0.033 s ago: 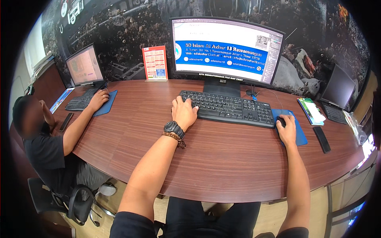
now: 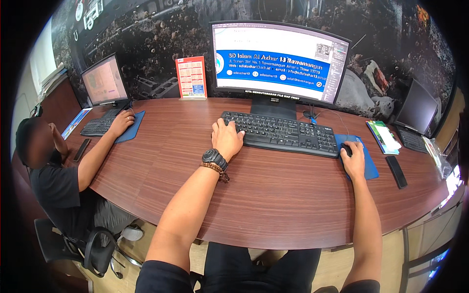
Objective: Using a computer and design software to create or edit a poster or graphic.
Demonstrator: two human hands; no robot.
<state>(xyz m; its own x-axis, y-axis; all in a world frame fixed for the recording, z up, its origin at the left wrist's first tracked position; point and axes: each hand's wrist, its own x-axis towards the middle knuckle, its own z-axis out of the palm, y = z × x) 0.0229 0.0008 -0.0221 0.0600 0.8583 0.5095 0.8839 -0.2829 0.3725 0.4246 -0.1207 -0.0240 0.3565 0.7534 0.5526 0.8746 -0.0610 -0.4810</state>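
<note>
My left hand (image 2: 227, 138) lies over the left end of a black keyboard (image 2: 288, 132), its fingers spread on the keys and holding nothing. A black watch (image 2: 215, 157) and a beaded bracelet (image 2: 211, 167) circle that wrist. At the keyboard's right end, my right hand (image 2: 354, 162) is closed over a black computer mouse (image 2: 347, 148), which sits on a blue mouse pad (image 2: 370, 163). Behind the keyboard stands a large monitor (image 2: 278, 61) showing a layout with a blue banner and white lettering. My palm and fingers cover part of the mouse.
On the left, a co-worker (image 2: 53, 190) sits with one hand on another blue pad beside a second monitor (image 2: 103, 80). A red-and-white stand card (image 2: 191, 77), a phone (image 2: 396, 172), booklets (image 2: 382, 137) and a dark screen (image 2: 416, 105) also stand or lie on the brown desk (image 2: 273, 195).
</note>
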